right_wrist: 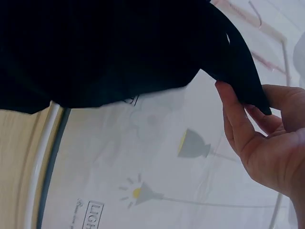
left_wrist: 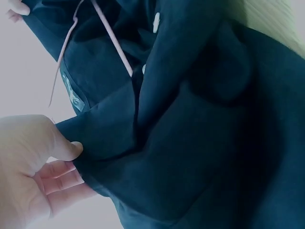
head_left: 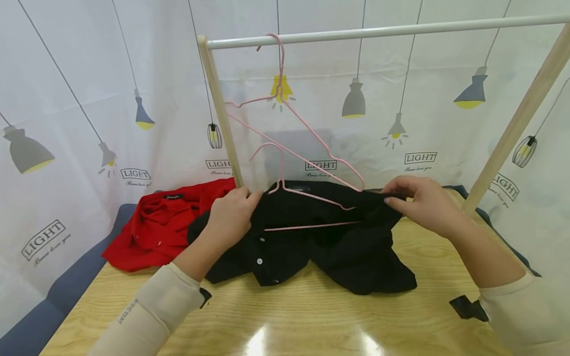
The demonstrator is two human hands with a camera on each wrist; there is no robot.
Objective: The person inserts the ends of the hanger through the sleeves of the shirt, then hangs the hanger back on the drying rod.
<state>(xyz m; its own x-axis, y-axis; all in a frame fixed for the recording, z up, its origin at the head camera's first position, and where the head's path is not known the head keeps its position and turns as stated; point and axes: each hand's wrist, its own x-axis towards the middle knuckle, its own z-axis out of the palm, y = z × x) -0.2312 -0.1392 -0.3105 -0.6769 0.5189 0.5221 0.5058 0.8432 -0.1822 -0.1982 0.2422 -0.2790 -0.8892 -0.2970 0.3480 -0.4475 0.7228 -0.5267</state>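
A black shirt (head_left: 356,269) with white buttons is held up over the table, its lower part hanging in folds. My left hand (head_left: 231,217) pinches its edge near the collar on the left; in the left wrist view the thumb of that hand (left_wrist: 28,167) presses on the cloth. On the other side, my right hand (head_left: 420,202) pinches the shirt's right upper edge between thumb and fingers. Inside the shirt's neck opening sits a pink hanger (head_left: 311,193), its hook sticking up above the collar. The hanger's ends are hidden by the cloth.
Another pink hanger (head_left: 307,129) hangs by its hook from the white rail (head_left: 383,32) of a wooden-legged rack. A red shirt (head_left: 151,235) lies crumpled at the left of the wooden table (head_left: 311,321). A lamp-patterned curtain (head_left: 165,79) is behind.
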